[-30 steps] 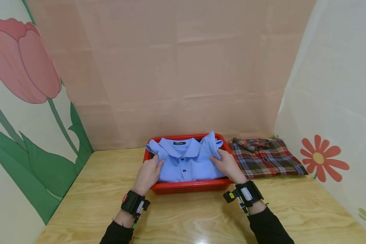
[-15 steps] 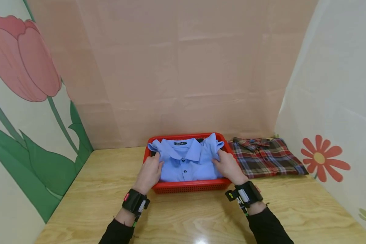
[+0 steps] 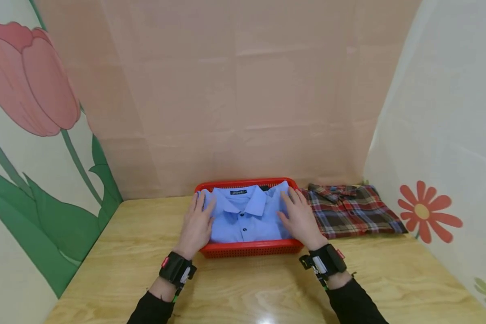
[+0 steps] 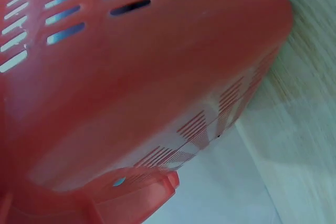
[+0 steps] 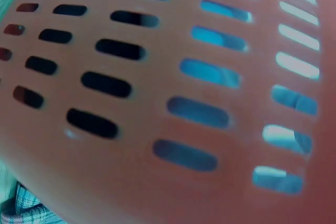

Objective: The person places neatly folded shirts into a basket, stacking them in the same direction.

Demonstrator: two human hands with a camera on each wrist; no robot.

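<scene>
Pinch now gone: I see left hand (image 3: 195, 227) and right hand (image 3: 302, 220) released, fingers spread at the sides of the light-blue collared shirt (image 3: 245, 220). Shirt lies inside the red perforated basket (image 3: 251, 246), seemingly settled; plaid shirt (image 3: 354, 213) right of basket.

Head view: bright, even.
Tabletop (image 3: 243, 283): glare at frame bottom, soft shadows.
Left wrist view: dimmer, soft.
Basket (image 5: 121, 182) slots, right wrist view: teal-tinted highlights.

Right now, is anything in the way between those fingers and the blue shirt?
Nothing visible is: the left fingers and right fingers are over the blue shirt. The plaid shirt lies outside the red basket.
</scene>
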